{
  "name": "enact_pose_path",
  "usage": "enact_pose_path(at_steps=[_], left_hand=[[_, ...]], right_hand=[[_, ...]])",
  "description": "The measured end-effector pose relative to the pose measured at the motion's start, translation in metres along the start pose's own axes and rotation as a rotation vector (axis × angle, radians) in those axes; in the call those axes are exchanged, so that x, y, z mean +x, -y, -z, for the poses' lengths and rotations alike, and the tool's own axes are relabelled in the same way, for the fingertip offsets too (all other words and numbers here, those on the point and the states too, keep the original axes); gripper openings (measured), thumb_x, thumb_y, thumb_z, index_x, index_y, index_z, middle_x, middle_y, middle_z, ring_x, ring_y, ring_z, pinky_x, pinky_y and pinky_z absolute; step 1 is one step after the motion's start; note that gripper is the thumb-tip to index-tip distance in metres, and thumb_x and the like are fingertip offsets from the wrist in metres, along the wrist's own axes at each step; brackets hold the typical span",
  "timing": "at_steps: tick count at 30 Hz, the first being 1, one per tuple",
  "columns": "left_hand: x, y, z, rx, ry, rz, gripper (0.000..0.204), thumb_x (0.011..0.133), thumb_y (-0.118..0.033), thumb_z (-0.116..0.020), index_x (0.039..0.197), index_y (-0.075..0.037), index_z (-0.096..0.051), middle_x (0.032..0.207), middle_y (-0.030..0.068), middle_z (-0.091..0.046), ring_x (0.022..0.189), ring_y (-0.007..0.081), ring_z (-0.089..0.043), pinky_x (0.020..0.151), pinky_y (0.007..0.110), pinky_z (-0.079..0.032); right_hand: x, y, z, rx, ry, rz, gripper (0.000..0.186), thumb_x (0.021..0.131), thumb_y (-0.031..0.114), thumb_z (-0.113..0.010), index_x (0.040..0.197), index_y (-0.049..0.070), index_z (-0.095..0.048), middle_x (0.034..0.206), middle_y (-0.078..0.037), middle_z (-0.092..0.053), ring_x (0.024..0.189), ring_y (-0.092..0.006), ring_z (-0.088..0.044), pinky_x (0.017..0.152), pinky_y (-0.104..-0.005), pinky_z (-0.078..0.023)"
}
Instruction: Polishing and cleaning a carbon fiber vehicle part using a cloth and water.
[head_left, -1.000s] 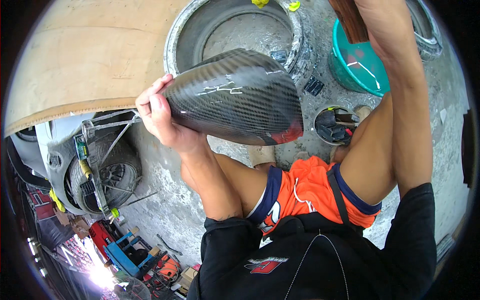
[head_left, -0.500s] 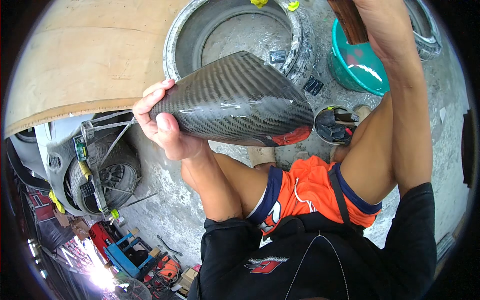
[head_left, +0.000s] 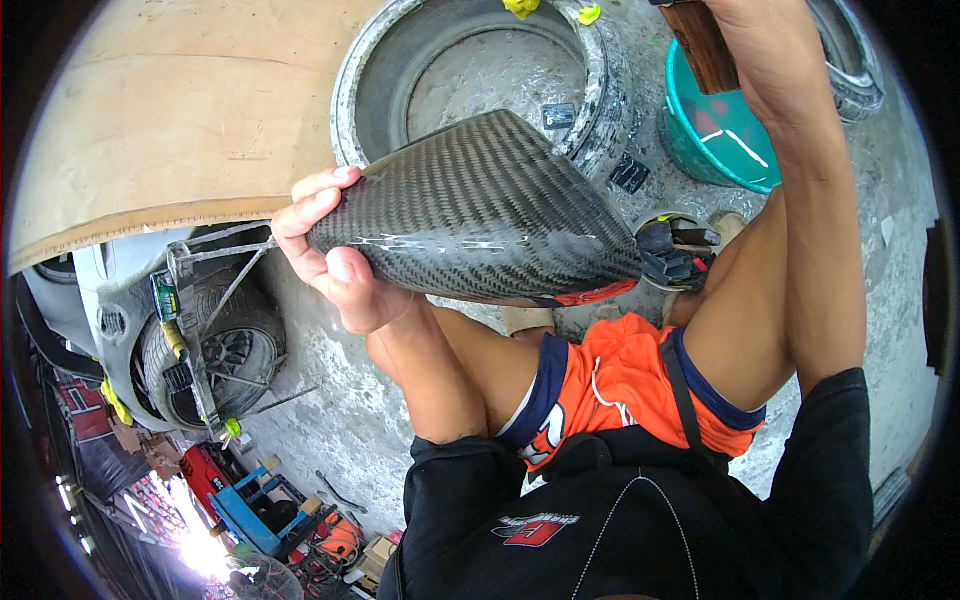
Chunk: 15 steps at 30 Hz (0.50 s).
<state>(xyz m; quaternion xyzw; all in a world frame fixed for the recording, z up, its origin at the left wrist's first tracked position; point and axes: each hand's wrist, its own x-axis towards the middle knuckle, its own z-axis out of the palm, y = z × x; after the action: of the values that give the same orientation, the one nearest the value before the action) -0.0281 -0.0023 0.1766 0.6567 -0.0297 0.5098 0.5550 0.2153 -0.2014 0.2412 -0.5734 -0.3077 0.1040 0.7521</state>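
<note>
A glossy black carbon-fibre shell (head_left: 480,215), curved and with a woven pattern, is held up in front of me above my knees. My left hand (head_left: 330,245) grips its narrow left end, thumb on the near side and fingers over the far edge. A strip of red-orange shows along the shell's lower right edge. Up at the top right my right hand (head_left: 770,50) is closed around a dark brown, wooden-looking piece (head_left: 702,50); its upper part is cut off by the picture's edge. The two hands are well apart.
A worn tyre (head_left: 350,100) lies flat beyond the shell, with a small dark block (head_left: 558,116) inside. A green basin (head_left: 690,140) of liquid stands at right; a round container (head_left: 670,250) sits between my feet. Plywood (head_left: 180,120) covers the far left, above a wheel (head_left: 225,350).
My left hand has shifted the shell slightly right and down and turned it a little, so less of the red strip shows. The right hand has barely moved.
</note>
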Motion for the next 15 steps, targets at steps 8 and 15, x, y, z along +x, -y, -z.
enact_pose_path(at_steps=[8, 15], left_hand=[[-0.0002, -0.0012, -0.0011, -0.022, 0.018, 0.007, 0.054, 0.092, -0.039, -0.072, 0.12, 0.004, -0.055, 0.121, 0.0265, -0.06, 0.113, 0.0289, -0.06, 0.103, 0.042, -0.046], [-0.0011, -0.0058, -0.0004, -0.07, 0.03, 0.007, 0.055, 0.093, -0.038, -0.071, 0.122, 0.004, -0.053, 0.122, 0.0267, -0.058, 0.114, 0.0295, -0.059, 0.104, 0.043, -0.045]], right_hand=[[-0.0015, -0.0003, 0.0015, -0.03, -0.022, 0.017, 0.032, 0.089, 0.005, -0.076, 0.119, -0.001, -0.065, 0.104, -0.006, -0.072, 0.088, -0.0101, -0.068, 0.08, -0.0244, -0.055], [0.0009, 0.0023, 0.0017, -0.064, -0.01, -0.03, 0.031, 0.09, 0.005, -0.076, 0.119, -0.001, -0.065, 0.104, -0.006, -0.072, 0.089, -0.0102, -0.068, 0.081, -0.0254, -0.056]])
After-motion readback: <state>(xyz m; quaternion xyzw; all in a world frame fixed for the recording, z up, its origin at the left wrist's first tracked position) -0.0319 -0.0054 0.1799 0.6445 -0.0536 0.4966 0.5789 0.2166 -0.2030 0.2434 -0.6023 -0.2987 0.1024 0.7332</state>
